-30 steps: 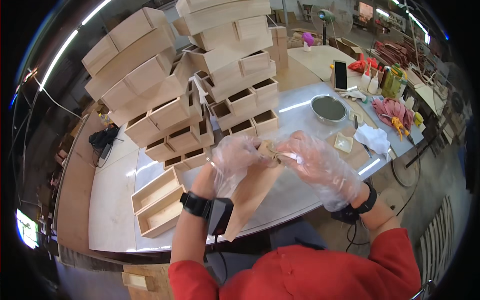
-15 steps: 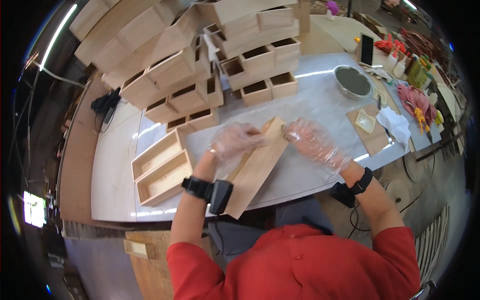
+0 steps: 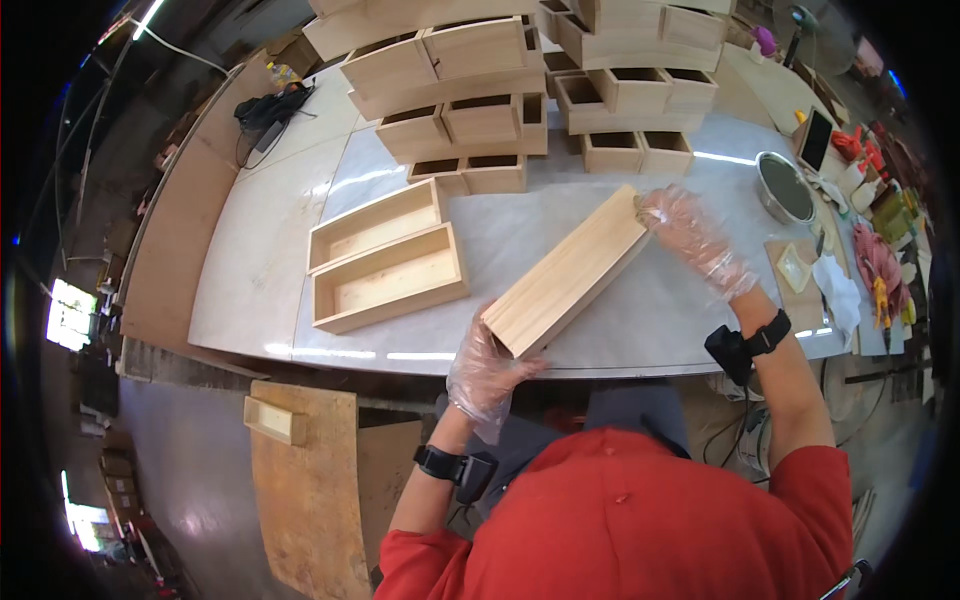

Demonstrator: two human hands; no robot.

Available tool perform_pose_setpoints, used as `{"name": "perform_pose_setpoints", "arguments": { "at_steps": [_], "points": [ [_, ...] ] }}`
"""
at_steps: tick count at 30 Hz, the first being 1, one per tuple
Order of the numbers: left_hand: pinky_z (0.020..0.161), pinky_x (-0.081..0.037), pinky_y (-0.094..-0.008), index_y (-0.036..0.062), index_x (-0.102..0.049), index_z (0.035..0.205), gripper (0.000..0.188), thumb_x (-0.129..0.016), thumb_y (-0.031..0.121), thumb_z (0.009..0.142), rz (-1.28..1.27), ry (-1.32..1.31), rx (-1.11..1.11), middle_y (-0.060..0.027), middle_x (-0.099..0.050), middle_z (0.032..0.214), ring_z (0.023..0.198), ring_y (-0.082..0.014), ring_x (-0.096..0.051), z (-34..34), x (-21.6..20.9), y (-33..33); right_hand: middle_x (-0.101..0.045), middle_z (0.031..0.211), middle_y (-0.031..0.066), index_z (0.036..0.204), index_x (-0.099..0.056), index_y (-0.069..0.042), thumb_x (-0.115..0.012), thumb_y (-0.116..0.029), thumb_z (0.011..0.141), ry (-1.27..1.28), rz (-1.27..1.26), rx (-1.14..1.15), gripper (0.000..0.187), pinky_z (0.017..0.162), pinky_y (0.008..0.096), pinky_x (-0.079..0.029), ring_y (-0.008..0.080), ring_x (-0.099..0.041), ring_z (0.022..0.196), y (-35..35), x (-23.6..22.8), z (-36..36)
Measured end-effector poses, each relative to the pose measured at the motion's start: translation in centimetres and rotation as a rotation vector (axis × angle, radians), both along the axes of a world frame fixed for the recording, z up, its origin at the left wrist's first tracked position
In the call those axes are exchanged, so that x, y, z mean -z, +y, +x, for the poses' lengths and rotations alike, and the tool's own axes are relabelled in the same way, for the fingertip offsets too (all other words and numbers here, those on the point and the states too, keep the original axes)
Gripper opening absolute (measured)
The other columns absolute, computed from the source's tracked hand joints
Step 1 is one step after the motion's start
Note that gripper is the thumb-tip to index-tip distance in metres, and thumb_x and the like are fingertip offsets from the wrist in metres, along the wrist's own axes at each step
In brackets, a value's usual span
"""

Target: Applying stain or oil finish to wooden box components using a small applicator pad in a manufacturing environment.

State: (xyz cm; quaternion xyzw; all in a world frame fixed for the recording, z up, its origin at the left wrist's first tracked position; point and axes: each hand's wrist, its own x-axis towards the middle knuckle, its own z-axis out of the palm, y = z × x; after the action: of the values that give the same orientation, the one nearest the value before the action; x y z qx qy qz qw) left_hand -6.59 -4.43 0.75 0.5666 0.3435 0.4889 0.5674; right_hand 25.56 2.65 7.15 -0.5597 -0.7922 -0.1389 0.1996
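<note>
A long pale wooden box (image 3: pixel 570 262) lies slantwise in front of me, a broad plain face upward and its near end at the table's edge. Round that near end my left hand (image 3: pixel 484 372), in a clear plastic glove, is closed, with the thumb along the lower corner. My right hand (image 3: pixel 692 238), gloved the same way, presses with bent fingers at the far end. Something small and dull shows at its fingertips, too little to name. Left of the box, two open wooden trays (image 3: pixel 392 287) lie side by side, hollow side up.
Stacks of wooden drawer boxes (image 3: pixel 470 120) rise at the back. To the right are a round tin of dark liquid (image 3: pixel 785 188), a small pale dish (image 3: pixel 795 268) on a board, a white cloth (image 3: pixel 838 295), a phone (image 3: pixel 814 140) and a pink rag (image 3: pixel 878 262).
My left hand has gone from the box's upper left side to its near end. The box now shows a side face as well. My right hand stays at the far end; the view has shifted.
</note>
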Motion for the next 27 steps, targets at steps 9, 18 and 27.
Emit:
{"name": "perform_pose_setpoints", "arguments": {
  "at_steps": [9, 18, 27],
  "points": [
    [0.087, -0.046, -0.0292, -0.002, -0.041, 0.116, 0.069, -0.083, 0.015, 0.064, -0.11, -0.049, 0.03, -0.0099, -0.055, 0.11, 0.1, -0.0166, -0.055, 3.6, 1.5, 0.2, -0.06, 0.082, 0.0134, 0.095, -0.06, -0.004, -0.047, -0.012, 0.085, 0.036, -0.234, -0.421, 0.019, 0.069, 0.037, -0.05, 0.0287, -0.06, 0.078, -7.1, -2.2, -11.7],
    [0.086, -0.048, -0.0312, -0.0013, -0.042, 0.113, 0.067, -0.084, 0.012, 0.063, -0.12, 0.017, 0.015, -0.0106, -0.056, 0.109, 0.101, -0.0171, -0.056, 4.0, 0.5, 0.2, -0.06, 0.088, 0.0128, 0.1, -0.061, -0.004, -0.051, -0.015, 0.082, 0.175, -0.205, -0.369, 0.023, 0.074, 0.0378, -0.049, 0.0281, -0.06, 0.086, -3.7, 0.6, -7.5],
    [0.088, -0.046, -0.0299, -0.0019, -0.043, 0.114, 0.065, -0.083, 0.011, 0.064, -0.026, 0.177, 0.037, -0.01, -0.056, 0.11, 0.101, -0.0168, -0.056, 4.1, -0.1, 0.4, -0.061, 0.092, 0.01, 0.107, -0.057, -0.006, -0.05, -0.013, 0.085, -0.012, -0.116, 0.094, 0.025, 0.078, 0.0344, -0.049, 0.0272, -0.058, 0.087, 2.4, 5.4, 8.6]
  ]
}}
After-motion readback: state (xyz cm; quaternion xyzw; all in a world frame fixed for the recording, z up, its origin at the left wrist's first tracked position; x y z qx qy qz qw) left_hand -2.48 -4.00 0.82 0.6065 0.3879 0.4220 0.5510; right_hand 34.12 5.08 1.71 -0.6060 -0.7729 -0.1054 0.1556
